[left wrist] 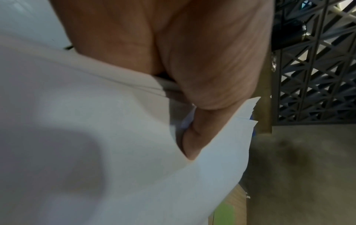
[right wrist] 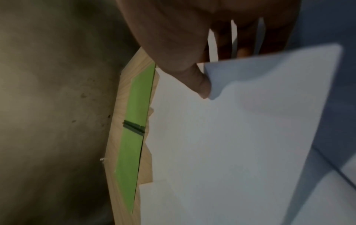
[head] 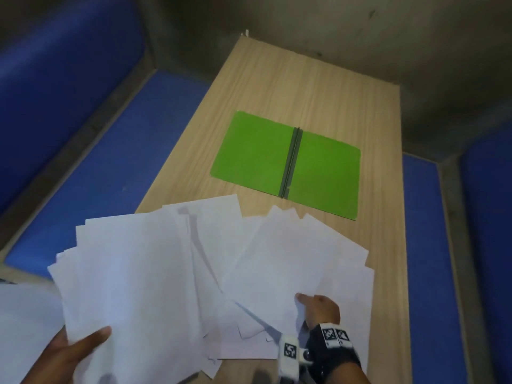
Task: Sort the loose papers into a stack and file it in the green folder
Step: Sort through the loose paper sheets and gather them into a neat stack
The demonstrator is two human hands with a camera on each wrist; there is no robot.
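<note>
Several loose white papers [head: 171, 261] lie fanned over the near half of the wooden table [head: 277, 87]. My left hand [head: 83, 347] grips the left bundle of sheets [left wrist: 96, 137] at its near edge, thumb on top. My right hand [head: 318, 309] pinches the right bundle [right wrist: 231, 137] near its bottom corner, thumb above and fingers beneath. The green folder [head: 288, 162] lies open and flat further back, dark spine [head: 291, 162] in its middle; it also shows edge-on as the green folder [right wrist: 133, 137] in the right wrist view.
Blue padded benches [head: 110, 151] flank the table on the left and the right [head: 421, 245]. A grey floor [head: 360, 29] lies beyond the table's far edge. A dark lattice screen [left wrist: 316, 68] shows in the left wrist view.
</note>
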